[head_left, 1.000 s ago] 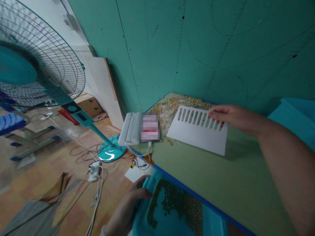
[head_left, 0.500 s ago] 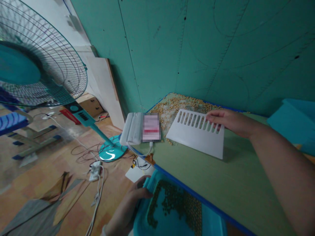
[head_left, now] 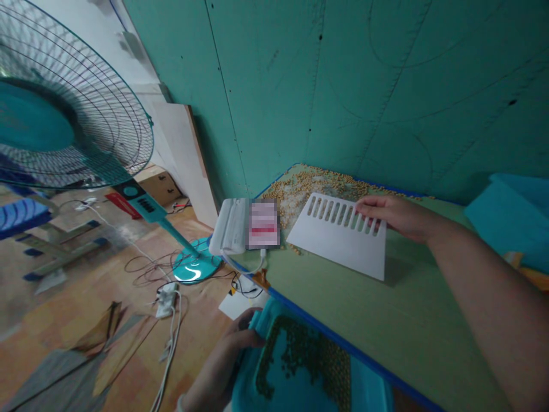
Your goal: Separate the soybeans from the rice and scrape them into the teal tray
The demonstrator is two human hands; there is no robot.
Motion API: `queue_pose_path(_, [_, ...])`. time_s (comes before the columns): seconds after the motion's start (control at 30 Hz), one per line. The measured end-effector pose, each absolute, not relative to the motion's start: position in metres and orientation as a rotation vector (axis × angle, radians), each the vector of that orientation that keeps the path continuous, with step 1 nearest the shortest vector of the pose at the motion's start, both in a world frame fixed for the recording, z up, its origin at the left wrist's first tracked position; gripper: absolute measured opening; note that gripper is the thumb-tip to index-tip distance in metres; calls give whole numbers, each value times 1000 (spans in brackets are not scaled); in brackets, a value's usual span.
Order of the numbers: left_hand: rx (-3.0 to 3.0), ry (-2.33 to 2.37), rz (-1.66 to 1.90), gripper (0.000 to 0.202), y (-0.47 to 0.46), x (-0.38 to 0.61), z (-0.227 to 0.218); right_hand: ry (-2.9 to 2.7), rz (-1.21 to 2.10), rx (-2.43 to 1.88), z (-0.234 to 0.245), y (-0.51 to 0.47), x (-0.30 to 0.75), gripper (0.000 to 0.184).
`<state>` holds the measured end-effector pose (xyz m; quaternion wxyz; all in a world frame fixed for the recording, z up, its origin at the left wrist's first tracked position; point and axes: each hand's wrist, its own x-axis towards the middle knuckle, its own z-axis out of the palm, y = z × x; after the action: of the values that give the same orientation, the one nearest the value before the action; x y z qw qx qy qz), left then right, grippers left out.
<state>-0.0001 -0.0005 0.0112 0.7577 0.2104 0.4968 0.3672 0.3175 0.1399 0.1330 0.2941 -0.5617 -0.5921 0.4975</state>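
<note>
My right hand grips a white plastic scraper by its slotted edge, holding it tilted over the green tabletop. Behind the scraper, tan soybeans lie scattered towards the wall, and a few rest by its left corner. Below the table's blue front edge, my left hand is closed on the rim of a turquoise plastic tub. Inside the tub are more beans, dark and shaded on one side. The tub's lower part falls outside the view.
A phone-like device with a blurred screen and a white cable leans against a white pack at the table's left corner. On the left stands a fan. A power strip and cords lie on the floor. A blue bin stands right.
The scraper and my right hand have shifted very slightly left. My left hand and the tub stay nearly where they were.
</note>
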Motion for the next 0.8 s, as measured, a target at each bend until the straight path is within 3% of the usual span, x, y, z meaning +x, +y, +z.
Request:
queue_pose_path(0.37, [496, 1084, 792, 32, 1, 2, 19, -1608, 1358, -1492, 134, 138, 316, 18])
queue_pose_path(0.8, [466, 1085, 833, 37, -3, -2, 10, -1606, 1419, -1507, 128, 140, 318, 18])
